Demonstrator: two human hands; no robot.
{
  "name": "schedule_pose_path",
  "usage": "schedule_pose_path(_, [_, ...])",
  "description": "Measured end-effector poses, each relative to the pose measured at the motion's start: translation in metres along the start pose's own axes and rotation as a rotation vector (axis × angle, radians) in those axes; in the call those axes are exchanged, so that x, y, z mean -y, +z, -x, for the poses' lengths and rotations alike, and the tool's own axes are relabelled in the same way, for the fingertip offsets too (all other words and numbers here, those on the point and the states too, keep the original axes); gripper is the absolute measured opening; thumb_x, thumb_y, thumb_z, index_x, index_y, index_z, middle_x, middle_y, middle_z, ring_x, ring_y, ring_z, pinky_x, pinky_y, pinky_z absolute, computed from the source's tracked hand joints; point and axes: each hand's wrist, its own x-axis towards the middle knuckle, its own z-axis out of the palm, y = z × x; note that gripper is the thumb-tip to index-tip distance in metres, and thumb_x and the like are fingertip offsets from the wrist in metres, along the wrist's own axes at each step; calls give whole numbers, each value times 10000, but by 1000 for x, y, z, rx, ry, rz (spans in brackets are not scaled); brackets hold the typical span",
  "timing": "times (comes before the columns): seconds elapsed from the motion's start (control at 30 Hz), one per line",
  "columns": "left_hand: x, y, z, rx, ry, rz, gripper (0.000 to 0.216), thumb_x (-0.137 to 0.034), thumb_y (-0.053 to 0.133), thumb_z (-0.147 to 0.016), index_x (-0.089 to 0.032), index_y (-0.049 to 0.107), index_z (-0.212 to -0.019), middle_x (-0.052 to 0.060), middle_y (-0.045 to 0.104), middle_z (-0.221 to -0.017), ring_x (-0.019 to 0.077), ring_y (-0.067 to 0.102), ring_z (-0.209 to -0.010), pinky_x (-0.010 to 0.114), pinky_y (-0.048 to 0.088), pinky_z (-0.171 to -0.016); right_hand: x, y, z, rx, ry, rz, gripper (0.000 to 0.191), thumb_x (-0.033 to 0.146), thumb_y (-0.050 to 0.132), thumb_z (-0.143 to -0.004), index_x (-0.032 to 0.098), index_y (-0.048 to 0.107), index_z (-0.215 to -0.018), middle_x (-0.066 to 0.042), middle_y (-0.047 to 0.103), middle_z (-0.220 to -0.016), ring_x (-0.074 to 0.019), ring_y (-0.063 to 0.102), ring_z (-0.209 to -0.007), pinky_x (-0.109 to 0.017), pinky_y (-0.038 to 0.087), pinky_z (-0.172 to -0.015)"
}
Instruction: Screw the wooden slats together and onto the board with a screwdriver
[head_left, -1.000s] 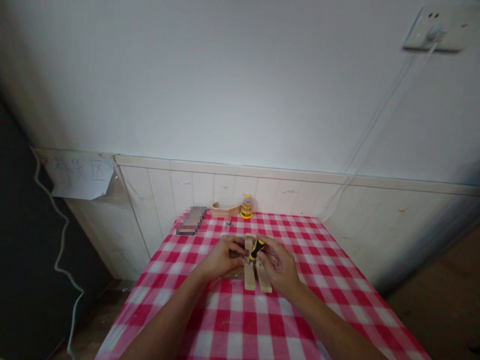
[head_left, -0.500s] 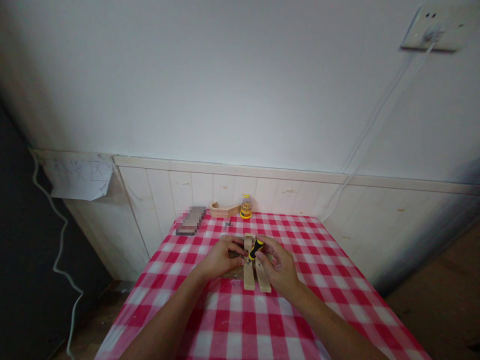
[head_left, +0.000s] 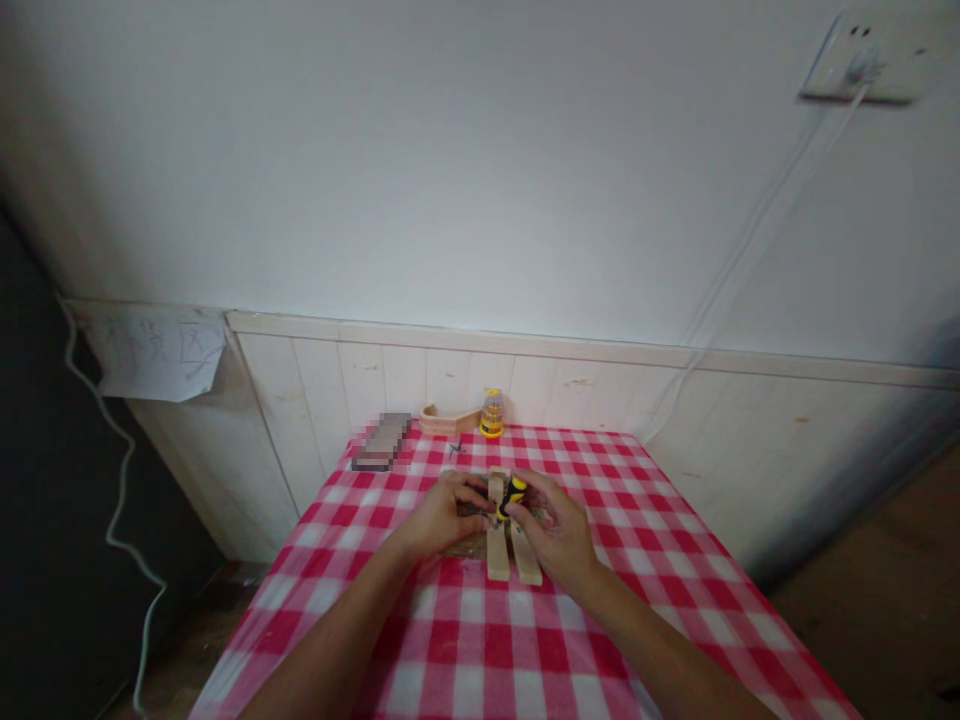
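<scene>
My right hand (head_left: 559, 525) grips a small yellow-and-black screwdriver (head_left: 516, 492), tilted with its lower end toward the wooden pieces. Under it lies a pale wooden assembly (head_left: 498, 560) with two leg-like blocks spread toward me. Small dark metal bits show where the blocks meet. From the left, my left hand (head_left: 444, 515) reaches in, thumb and fingers drawn together beside the wood and the screwdriver's lower end. What lies between those fingertips is too small to make out. A brownish flat item (head_left: 466, 547) lies beneath the left hand, partly hidden.
A red-and-white checked cloth (head_left: 442, 640) covers the table. Along its far edge stand a curved wooden piece (head_left: 448, 420) and a yellow-based clear bit holder (head_left: 492, 415). Small dark metal parts (head_left: 457, 449) and a blurred-out flat object (head_left: 382, 442) lie nearby. The wall rises behind.
The screwdriver's handle has turned slightly within my right fingers, which have shifted a little on it. My left hand and the wooden blocks stay in place.
</scene>
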Motion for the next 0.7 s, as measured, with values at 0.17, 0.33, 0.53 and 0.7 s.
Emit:
schedule_pose_path(0.17, [0,0,0,-6,-16,-6,176,-256,846,-728,-217,841,-900,104,745,-1142,265,661,-1105,380,495,-1003,2,0,-1,-10,36,-35,374,187,710,-849,272,690,-1213,-44,789,-1092,-205,775,-915,-328,641,-831])
schedule_pose_path(0.33, [3,0,0,-9,-27,-11,186,-268,855,-724,-216,842,-902,113,737,-1156,270,659,-1109,383,495,-1006,4,0,-2,-18,59,-53,355,202,728,-830,257,705,-1180,-50,790,-1088,-211,775,-924,-333,640,-841])
schedule_pose_path(0.53, [3,0,0,-1,-23,-6,201,-327,853,-734,-224,841,-905,109,738,-1154,268,661,-1103,392,503,-1006,5,1,-3,-18,74,-68,348,213,722,-829,259,705,-1174,-47,794,-1058,-213,776,-894,-341,648,-815])
schedule_pose_path(0.7, [2,0,0,-1,-15,-3,204,-337,850,-735,-231,840,-908,103,744,-1153,271,663,-1102,393,509,-1002,6,-1,0,-13,42,-14,353,235,707,-855,256,688,-1207,-69,779,-1105,-229,771,-935,-367,648,-843])
